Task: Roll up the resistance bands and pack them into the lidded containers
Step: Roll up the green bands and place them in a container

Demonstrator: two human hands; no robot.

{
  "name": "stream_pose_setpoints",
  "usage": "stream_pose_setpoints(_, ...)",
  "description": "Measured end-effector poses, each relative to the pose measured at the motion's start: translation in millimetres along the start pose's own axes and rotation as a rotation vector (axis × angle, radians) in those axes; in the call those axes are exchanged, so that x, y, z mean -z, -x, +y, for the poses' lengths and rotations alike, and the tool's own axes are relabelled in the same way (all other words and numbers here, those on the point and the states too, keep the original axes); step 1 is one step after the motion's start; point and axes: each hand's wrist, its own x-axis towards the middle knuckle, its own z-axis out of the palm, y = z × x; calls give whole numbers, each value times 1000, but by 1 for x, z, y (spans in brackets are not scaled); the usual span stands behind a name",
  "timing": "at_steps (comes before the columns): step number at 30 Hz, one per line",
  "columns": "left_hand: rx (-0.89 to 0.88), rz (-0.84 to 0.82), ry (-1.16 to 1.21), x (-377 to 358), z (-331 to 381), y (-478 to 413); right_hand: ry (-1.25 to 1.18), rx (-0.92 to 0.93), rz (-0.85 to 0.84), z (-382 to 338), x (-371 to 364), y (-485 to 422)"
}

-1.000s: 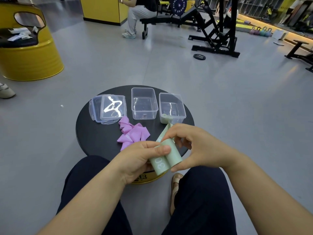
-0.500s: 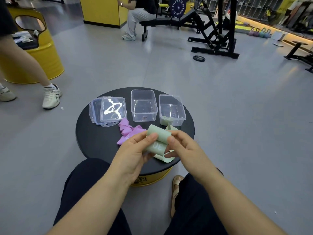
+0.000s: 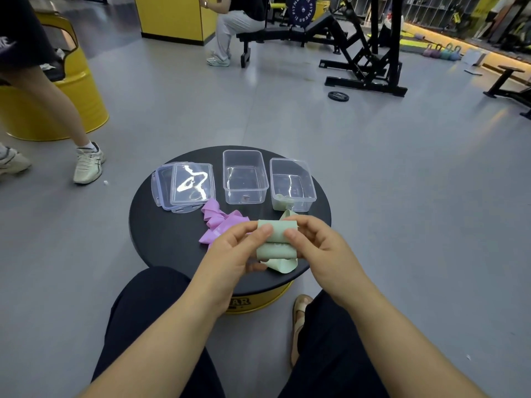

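A pale green resistance band (image 3: 276,245) is partly rolled above the near edge of the round black table (image 3: 161,239). My left hand (image 3: 230,254) pinches its left side and my right hand (image 3: 319,245) pinches its right side, thumbs on the roll. A loose tail hangs below. A crumpled pink band (image 3: 218,224) lies on the table left of my hands. Two clear containers stand open at the back: the middle one (image 3: 244,177) and the right one (image 3: 292,185), which holds a green roll in its near corner. Two clear lids (image 3: 186,186) are stacked at the back left.
A yellow drum seat (image 3: 57,110) stands far left, with a person's legs and white shoe (image 3: 87,163) walking past it. A person sits on a bench (image 3: 267,33) at the back, near a black rack (image 3: 370,53) and a weight plate (image 3: 338,96) on the floor.
The green band has gone from a folded strip to a tighter roll held level between both hands, raised slightly toward the containers. A walking person has come into view at the left.
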Motion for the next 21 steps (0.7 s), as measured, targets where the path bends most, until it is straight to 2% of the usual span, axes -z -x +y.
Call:
stream_pose_setpoints(4, -42, 10, -108, 2, 2, -2, 41, -5, -61, 1, 7, 1)
stream_pose_setpoints(10, -72, -9, -54, 1, 2, -2, 27, -13, -109, -2, 11, 1)
stream_pose_setpoints(16, -114, -20, -69, 1, 1, 0, -68, -83, -37, 0, 10, -1)
stream_pose_setpoints(21, -126, -28, -75, 0, 1, 1, -50, -100, -9, 2, 10, -4)
